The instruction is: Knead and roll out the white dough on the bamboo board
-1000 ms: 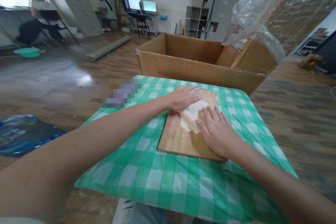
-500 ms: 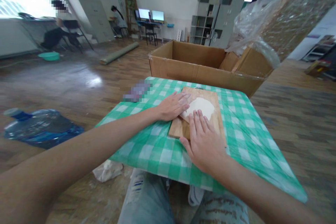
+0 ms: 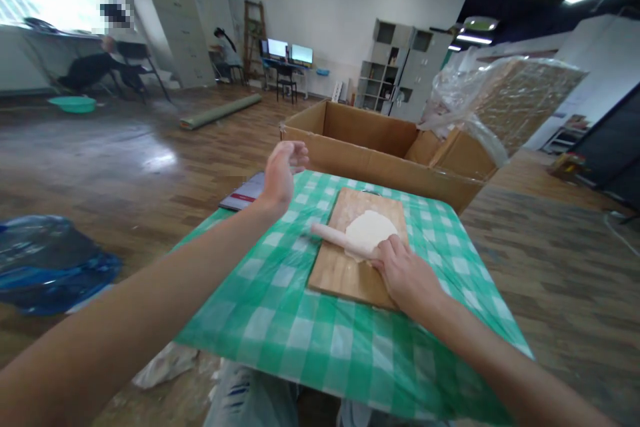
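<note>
Flattened white dough (image 3: 371,229) lies on a wooden cutting board (image 3: 336,273). A pale rolling pin (image 3: 334,235) rests slantwise across the dough's near edge, its left end sticking out past the board. My right hand (image 3: 404,272) has its fingers wrapped round the pin's right end. Raised above the table's far left corner, my left hand (image 3: 284,170) holds nothing; its fingers are loosely bent and apart. Behind and beside that hand lies a flat tablet-like device (image 3: 243,192), partly hidden by the forearm.
A green checked cloth (image 3: 280,293) covers the table. Beyond it stands a large open cardboard box (image 3: 360,147) with plastic-wrapped flaps. A blue water bottle (image 3: 50,263) lies on the floor at left. Two people sit farther back.
My left hand has lifted off the dough and moved up and left. My right hand has closed round the rolling pin's end. The camera view has tilted upward.
</note>
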### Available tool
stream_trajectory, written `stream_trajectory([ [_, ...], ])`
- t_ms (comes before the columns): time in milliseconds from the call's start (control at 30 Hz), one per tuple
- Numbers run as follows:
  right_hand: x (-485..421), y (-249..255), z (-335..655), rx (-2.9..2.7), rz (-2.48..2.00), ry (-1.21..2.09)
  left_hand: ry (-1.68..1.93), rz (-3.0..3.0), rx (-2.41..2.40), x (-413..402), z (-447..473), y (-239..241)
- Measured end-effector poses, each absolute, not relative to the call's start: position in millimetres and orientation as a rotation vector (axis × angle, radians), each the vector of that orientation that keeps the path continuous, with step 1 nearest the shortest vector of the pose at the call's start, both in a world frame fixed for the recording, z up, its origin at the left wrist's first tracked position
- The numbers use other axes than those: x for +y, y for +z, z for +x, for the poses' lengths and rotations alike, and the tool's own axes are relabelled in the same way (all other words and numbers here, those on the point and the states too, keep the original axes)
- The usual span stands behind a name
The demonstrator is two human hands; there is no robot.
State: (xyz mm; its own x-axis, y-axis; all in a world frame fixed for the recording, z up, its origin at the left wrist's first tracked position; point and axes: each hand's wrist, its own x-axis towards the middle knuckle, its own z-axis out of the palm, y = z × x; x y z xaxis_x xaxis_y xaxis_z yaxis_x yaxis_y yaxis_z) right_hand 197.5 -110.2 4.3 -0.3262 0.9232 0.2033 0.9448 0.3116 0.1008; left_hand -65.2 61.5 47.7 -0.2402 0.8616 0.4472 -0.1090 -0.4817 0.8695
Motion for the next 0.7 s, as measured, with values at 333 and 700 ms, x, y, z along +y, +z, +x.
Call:
stream_trajectory([
  [333, -31.1, 36.2, 255.6, -1.389, -2.005, 0.684, 0.983, 2.454, 0.877, -9.1, -8.7, 6.8],
  [700, 3.5, 41.2, 241.3, -1.636, -1.925, 0.935, 0.588, 2.539, 1.020, -4.4, -7.0, -15.3],
])
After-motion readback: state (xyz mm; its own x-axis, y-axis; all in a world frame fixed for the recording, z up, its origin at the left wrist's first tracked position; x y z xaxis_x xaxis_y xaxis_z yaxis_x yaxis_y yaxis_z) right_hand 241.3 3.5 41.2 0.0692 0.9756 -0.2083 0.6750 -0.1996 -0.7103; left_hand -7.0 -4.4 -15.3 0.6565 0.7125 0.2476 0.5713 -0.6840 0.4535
